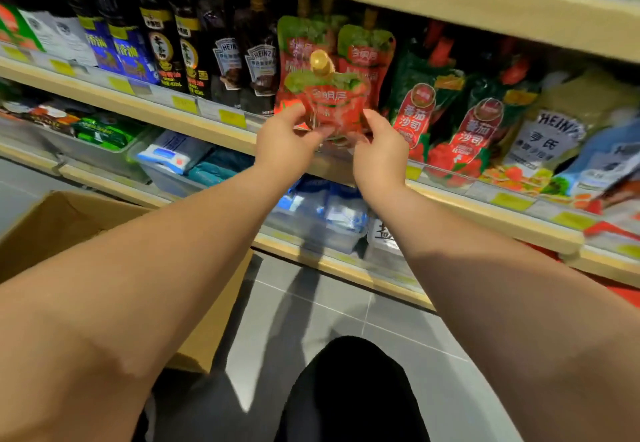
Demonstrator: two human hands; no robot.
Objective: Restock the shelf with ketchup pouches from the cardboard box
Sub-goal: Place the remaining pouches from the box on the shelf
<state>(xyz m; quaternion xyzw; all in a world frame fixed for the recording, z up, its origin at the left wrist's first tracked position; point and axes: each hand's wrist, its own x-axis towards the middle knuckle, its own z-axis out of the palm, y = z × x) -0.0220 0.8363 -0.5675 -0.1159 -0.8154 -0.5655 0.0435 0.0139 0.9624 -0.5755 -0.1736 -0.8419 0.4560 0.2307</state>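
The left hand (287, 140) and right hand (379, 145) pinched the gold-capped ketchup pouch (329, 98) at its 7 and 5 o'clock corners, over the shelf (152, 112) lip, before two matching pouches (363, 50) at 12. Setting its base flat, label outward, would likely keep it upright.

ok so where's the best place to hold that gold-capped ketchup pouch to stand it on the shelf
Probably by its two lower corners, coming from the front. The ketchup pouch is upright with its gold cap on top, and its lower part looks widest. The left hand and right hand pinch it there, one at each side, leaving the top free.
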